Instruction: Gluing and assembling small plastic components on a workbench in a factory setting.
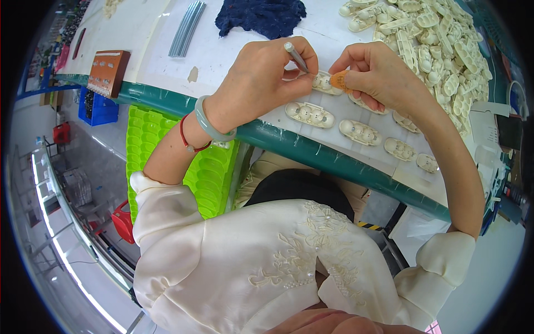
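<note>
My left hand point(264, 78) is closed around a thin grey pen-like tool point(296, 55) with a pale end that points up. Its fingertips meet the left side of a small cream oval piece with rounded figures point(322, 83) on the table. Across from it, my right hand point(389, 75) pinches a small orange piece point(339, 82) at that oval piece's right end; its exact kind is unclear. Partly under my right hand lie more oval pieces. Nearer me, in a row, are similar ones, including one at the left point(310, 114) and another beside it point(360, 132).
A large heap of cream pieces point(434, 50) covers the table's far right. Dark blue cloth point(258, 16) and grey rods point(187, 29) lie at the back. A brown box point(108, 72) sits by the teal table edge point(289, 142). Below are a lime-green tray point(206, 183) and blue bin point(100, 106).
</note>
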Demonstrator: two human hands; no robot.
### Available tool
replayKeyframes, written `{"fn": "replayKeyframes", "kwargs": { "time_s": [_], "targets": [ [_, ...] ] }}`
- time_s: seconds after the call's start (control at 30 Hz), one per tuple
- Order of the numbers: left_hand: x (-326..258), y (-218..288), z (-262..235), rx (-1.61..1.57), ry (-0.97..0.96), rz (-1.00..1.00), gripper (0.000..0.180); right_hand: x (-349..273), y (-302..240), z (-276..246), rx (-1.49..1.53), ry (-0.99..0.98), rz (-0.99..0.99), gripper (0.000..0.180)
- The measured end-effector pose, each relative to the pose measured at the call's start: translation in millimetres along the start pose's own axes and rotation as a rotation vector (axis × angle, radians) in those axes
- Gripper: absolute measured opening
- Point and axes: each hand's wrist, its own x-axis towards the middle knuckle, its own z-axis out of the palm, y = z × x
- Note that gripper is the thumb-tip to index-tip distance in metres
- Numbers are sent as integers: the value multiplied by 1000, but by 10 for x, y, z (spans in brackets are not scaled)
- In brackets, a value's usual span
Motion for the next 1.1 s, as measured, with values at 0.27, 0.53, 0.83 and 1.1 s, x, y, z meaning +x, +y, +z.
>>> {"fn": "replayKeyframes", "kwargs": {
  "time_s": [0.27,0.53,0.83,1.1],
  "targets": [
    [-5,9,17,-3,-6,12,11,45,-83,11,50,-24,-24,20],
    [-20,2,15,24,3,19,11,162,2,26,190,-49,49,12],
    [-31,-46,46,-41,68,42,11,228,-22,36,208,-57,131,10],
    [-75,-97,-240,-373,198,-256,14,236,-98,114,212,-5,169,15]
  ]
}}
